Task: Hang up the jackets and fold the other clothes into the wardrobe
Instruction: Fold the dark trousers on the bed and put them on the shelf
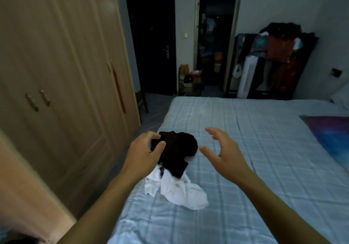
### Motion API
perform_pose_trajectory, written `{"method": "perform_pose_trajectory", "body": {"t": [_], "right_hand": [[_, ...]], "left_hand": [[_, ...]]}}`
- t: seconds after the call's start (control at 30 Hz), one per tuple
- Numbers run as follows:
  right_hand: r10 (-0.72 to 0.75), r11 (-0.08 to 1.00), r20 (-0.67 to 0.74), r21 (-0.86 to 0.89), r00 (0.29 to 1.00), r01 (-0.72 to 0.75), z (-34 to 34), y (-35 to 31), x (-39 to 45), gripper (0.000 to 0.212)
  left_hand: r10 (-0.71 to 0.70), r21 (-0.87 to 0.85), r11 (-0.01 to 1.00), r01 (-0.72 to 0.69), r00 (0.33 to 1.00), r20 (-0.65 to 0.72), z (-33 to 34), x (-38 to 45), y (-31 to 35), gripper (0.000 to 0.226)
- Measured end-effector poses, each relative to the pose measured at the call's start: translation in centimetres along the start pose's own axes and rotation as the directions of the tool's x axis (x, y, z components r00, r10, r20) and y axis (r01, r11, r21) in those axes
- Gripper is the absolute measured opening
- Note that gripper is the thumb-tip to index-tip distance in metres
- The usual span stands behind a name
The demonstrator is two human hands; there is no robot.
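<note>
A crumpled black garment (177, 150) lies on the bed (255, 149) near its left edge, partly on top of a white garment (179, 190). My left hand (143, 155) reaches over the black garment's left side, fingers curled and touching the cloth. Just right of the garment, my right hand (224, 153) hovers with fingers spread and nothing in it. The beige wardrobe (56, 73) fills the left side, its far doors closed.
An open wardrobe door (22, 177) juts in at the near left. A narrow floor strip runs between wardrobe and bed. A wooden chair (141, 100), dark door (151, 41), open doorway (215, 41) and cluttered clothes rack (273, 62) stand beyond. A colourful cloth (332, 136) lies at the bed's right.
</note>
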State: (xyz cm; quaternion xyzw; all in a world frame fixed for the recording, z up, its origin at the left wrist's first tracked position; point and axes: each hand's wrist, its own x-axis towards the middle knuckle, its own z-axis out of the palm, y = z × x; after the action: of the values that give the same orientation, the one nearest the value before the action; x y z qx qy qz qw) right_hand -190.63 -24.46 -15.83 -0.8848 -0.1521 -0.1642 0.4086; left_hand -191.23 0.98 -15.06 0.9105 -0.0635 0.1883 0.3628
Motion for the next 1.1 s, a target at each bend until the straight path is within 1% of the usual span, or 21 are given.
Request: {"method": "perform_pose_trajectory", "body": {"t": [0.1, 0.2, 0.23, 0.33, 0.37, 0.4, 0.5, 0.57, 0.67, 0.8, 0.93, 1.03, 1.1], "right_hand": [[0.059, 0.998, -0.026, -0.028, 0.998, -0.059, -1.1, 2.5, -0.5, 0.054], [0.103, 0.993, -0.029, -0.057, 0.994, -0.105, -1.4, 4.5, -0.2, 0.054], [0.116, 0.991, -0.026, -0.071, 0.993, -0.117, -1.3, 5.1, 0.1, 0.054], [0.147, 0.983, -0.007, -0.110, 0.989, -0.147, -0.2, 6.7, 1.6, 0.054], [0.150, 0.981, 0.002, -0.128, 0.989, -0.149, 0.5, 7.1, 2.2, 0.054], [0.152, 0.978, 0.012, -0.146, 0.988, -0.149, 1.2, 7.4, 2.8, 0.054], [0.164, 0.969, 0.055, -0.199, 0.985, -0.150, 3.7, 7.9, 5.5, 0.056], [0.174, 0.960, 0.072, -0.236, 0.982, -0.152, 5.5, 8.2, 7.6, 0.056], [0.202, 0.946, 0.102, -0.279, 0.974, -0.167, 8.4, 8.7, 10.1, 0.057], [0.244, 0.942, 0.137, -0.270, 0.960, -0.200, 11.6, 9.9, 11.3, 0.056], [0.303, 0.923, 0.197, -0.305, 0.932, -0.236, 13.4, 11.9, 11.7, 0.057], [0.320, 0.917, 0.215, -0.315, 0.923, -0.244, 13.9, 13.7, 12.6, 0.057], [0.316, 0.917, 0.227, -0.323, 0.921, -0.235, 14.2, 15.0, 13.2, 0.056]], "left_hand": [[0.009, -0.034, 0.999, -0.008, 1.000, 0.027, 2.3, 1.9, 0.4, 0.023], [0.019, -0.025, 1.000, -0.018, 0.999, 0.038, 4.7, 3.5, 0.1, 0.022], [0.020, -0.017, 1.000, -0.019, 0.999, 0.045, 5.6, 3.8, -0.4, 0.025], [-0.002, 0.017, 1.000, 0.000, 0.993, 0.120, 8.5, 4.4, -2.8, 0.047], [-0.014, 0.015, 1.000, 0.012, 0.990, 0.140, 9.4, 4.6, -3.8, 0.051], [-0.025, 0.012, 1.000, 0.023, 0.987, 0.156, 10.2, 5.0, -4.9, 0.050], [-0.053, -0.007, 0.998, 0.055, 0.983, 0.178, 11.2, 6.9, -7.9, 0.037], [-0.068, -0.017, 0.997, 0.073, 0.980, 0.186, 11.2, 8.4, -10.3, 0.036], [-0.108, -0.006, 0.994, 0.111, 0.975, 0.196, 10.7, 10.6, -14.3, 0.041], [-0.156, 0.015, 0.988, 0.156, 0.967, 0.201, 10.4, 12.5, -18.9, 0.030], [-0.192, 0.005, 0.981, 0.196, 0.959, 0.206, 10.6, 12.7, -21.8, 0.025], [-0.265, 0.001, 0.962, 0.271, 0.940, 0.213, 11.8, 12.5, -23.6, 0.022], [-0.300, 0.029, 0.953, 0.303, 0.919, 0.254, 12.7, 12.0, -24.0, 0.027]]}}
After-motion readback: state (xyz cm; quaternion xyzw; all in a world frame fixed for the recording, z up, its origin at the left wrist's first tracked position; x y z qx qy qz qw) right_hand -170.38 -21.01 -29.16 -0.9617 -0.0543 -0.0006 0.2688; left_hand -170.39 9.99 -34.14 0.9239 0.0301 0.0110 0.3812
